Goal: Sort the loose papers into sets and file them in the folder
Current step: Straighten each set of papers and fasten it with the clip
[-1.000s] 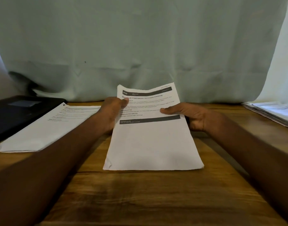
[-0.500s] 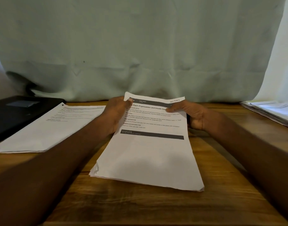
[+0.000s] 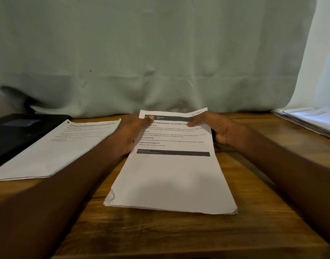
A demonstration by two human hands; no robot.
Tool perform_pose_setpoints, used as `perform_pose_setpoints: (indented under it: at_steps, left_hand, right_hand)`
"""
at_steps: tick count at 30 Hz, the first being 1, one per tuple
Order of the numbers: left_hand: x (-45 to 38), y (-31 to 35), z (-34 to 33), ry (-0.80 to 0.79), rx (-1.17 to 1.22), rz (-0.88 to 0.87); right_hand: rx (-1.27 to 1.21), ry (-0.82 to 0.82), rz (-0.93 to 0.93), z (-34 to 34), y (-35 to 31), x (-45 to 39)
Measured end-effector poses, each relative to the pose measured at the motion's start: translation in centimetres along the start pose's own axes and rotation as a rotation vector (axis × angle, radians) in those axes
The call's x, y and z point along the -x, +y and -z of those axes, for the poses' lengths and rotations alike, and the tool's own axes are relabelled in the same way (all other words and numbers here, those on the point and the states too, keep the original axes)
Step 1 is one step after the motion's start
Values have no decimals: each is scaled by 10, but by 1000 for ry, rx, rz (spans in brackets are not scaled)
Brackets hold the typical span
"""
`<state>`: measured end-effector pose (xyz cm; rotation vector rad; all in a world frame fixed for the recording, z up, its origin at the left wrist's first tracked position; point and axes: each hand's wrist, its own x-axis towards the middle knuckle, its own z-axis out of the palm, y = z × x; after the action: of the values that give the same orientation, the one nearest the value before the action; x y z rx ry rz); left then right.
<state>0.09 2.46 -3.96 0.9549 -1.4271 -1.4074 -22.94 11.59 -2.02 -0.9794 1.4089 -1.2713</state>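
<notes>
At the far left a flat black folder (image 3: 14, 131) lies on the brown wooden worktop (image 3: 179, 232), at its back corner. A set of white printed sheets (image 3: 53, 154) lies just beside it, its left edge overlapping the folder's right side.

In the middle, the left hand (image 3: 130, 131) grips the upper left edge of a thick stack of white printed papers (image 3: 171, 176), thumb on the top page near its dark header bar, fingers hidden beneath. The stack's near edge rests on the worktop with its lower left corner slightly curled; its far end is tilted up. "SECTION 1" is handwritten at the top right corner of the top page.

The right hand (image 3: 216, 128) clamps the stack's upper right edge, thumb on the top page, fingers curled behind.

At the far right, well apart, another pile of white papers (image 3: 310, 118) lies at the worktop's edge. A pale green cloth backdrop (image 3: 160, 53) hangs behind everything.
</notes>
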Motion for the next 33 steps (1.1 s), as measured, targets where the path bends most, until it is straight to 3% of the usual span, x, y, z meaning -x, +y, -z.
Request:
perform_pose_setpoints:
  at_steps: [9, 14, 16, 20, 21, 27, 30, 33]
  left_hand:
    - [5, 6, 6, -234, 148, 116]
    - [7, 0, -1, -271, 94, 17]
    - [8, -2, -8, -216, 64, -48]
    - [5, -3, -9, -171, 42, -83]
    - [4, -4, -9, -173, 38, -79]
    - [9, -4, -15, -185, 43, -63]
    - [9, -4, -15, -180, 47, -53]
    - [6, -6, -13, -182, 41, -47]
  right_hand:
    - [-25, 40, 102, 4, -8, -2]
    - [20, -22, 83, 9, -14, 2]
    - [191, 63, 140, 12, -21, 7]
    - [983, 610, 364, 51, -38, 13]
    - [1126, 658, 336, 63, -39, 15]
    - [1339, 183, -333, 84, -42, 38]
    - [1376, 116, -474, 86, -46, 39]
    - [1369, 123, -459, 81, -47, 32]
